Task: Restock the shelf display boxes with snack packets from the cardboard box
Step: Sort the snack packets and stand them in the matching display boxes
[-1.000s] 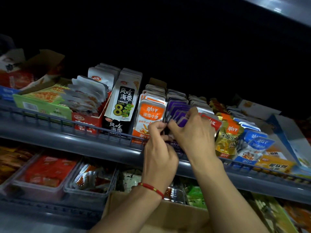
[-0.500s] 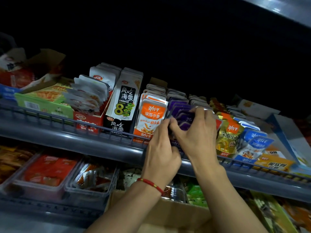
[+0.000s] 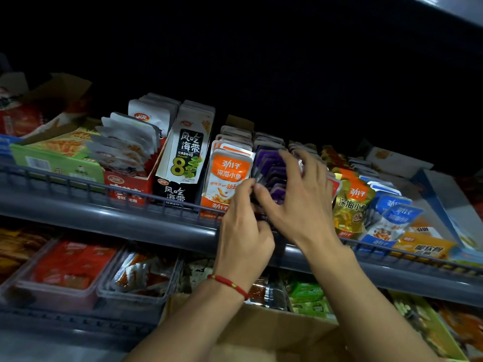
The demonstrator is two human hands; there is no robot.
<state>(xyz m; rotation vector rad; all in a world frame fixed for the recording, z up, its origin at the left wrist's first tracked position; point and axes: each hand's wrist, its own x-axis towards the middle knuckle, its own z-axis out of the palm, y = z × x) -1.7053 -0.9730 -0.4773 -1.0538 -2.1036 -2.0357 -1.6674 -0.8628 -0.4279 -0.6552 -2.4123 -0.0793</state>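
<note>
The purple packets (image 3: 271,176) are pinched by the left hand (image 3: 243,231) and steadied by the spread-fingered right hand (image 3: 300,202); most neighbouring display rows appear filled.

Grey shelf (image 3: 109,220), display boxes (image 3: 180,190) seemingly packet-filled, side by side

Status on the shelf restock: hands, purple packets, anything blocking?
Left hand pinches front purple packets. Right hand spread over the row, fingers on the packet tops. Cardboard box below the wrists. Nothing blocking.
</note>
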